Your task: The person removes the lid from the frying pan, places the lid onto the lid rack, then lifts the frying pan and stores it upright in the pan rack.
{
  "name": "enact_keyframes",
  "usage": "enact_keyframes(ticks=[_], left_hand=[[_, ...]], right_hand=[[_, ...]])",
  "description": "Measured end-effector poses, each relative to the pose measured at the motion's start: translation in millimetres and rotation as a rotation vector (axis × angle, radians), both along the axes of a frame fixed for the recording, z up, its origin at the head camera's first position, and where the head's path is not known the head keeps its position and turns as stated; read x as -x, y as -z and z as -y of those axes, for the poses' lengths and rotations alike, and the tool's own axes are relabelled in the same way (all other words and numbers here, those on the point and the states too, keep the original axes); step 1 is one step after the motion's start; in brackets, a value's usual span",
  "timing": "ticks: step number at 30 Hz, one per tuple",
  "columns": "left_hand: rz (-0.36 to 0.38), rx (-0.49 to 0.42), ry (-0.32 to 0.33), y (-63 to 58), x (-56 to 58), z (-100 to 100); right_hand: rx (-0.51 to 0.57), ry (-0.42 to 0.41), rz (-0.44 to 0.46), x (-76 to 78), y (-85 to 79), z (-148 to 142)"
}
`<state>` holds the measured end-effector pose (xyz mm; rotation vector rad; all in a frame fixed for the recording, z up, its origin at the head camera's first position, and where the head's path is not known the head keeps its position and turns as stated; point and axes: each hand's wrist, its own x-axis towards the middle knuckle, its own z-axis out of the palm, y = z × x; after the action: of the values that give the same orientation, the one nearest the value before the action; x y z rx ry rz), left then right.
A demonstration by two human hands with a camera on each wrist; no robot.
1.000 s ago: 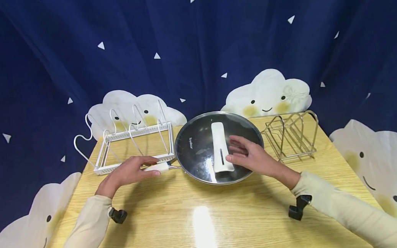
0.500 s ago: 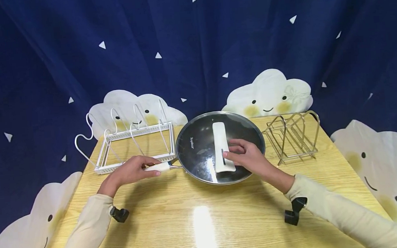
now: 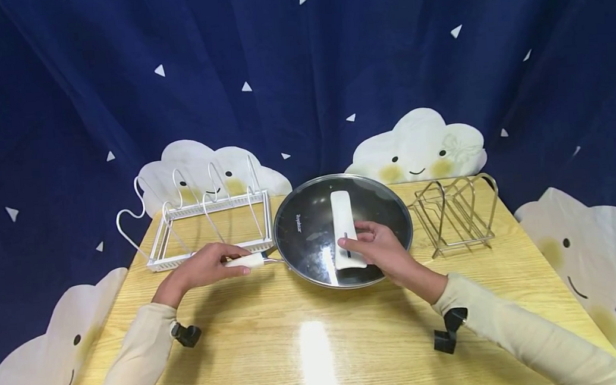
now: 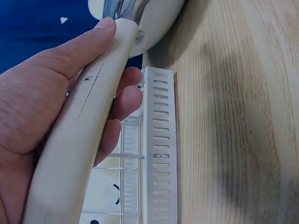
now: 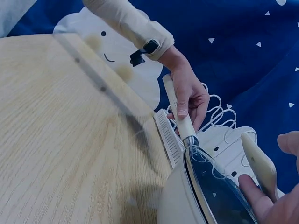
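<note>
A cream pan stands on the table under a dark glass lid with a metal rim. My left hand grips the pan's pale handle, thumb along its top and fingers curled beneath. At the lid, my right hand straddles the tall white lid handle. Its thumb lies across the handle's left side in the head view, with the fingers on the right side. In the right wrist view a gap shows between one fingertip and the lid handle.
A white wire rack with upright loops stands behind my left hand, close to the pan. To the right of the pan is a smaller metal wire rack. A blue curtain with clouds hangs behind the wooden table.
My right hand has moved left, bringing its thumb over the lid handle and its fingers close to the handle's right side. The left hand, pan and lid have stayed in place.
</note>
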<state>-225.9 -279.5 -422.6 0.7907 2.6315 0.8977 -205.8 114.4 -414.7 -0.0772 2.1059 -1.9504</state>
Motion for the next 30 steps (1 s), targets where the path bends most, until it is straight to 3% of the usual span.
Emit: enact_keyframes(ticks=[6,17,25,30], left_hand=[[-0.009,0.009,0.006,0.5,-0.6,-0.1],[0.006,0.011,-0.014,-0.2,-1.1,-0.9],[-0.010,0.009,-0.012,0.5,-0.7,0.4],[-0.011,0.002,-0.011,0.9,0.0,0.7]], right_hand=[[-0.013,0.041,0.035,1.5,1.7,5.8],[-0.004,0.027,0.065,2.3,2.9,13.7],[0.183,-0.057,0.132,4.3,4.4,20.1],[0.243,-0.087,0.152,3.8,6.7,21.4]])
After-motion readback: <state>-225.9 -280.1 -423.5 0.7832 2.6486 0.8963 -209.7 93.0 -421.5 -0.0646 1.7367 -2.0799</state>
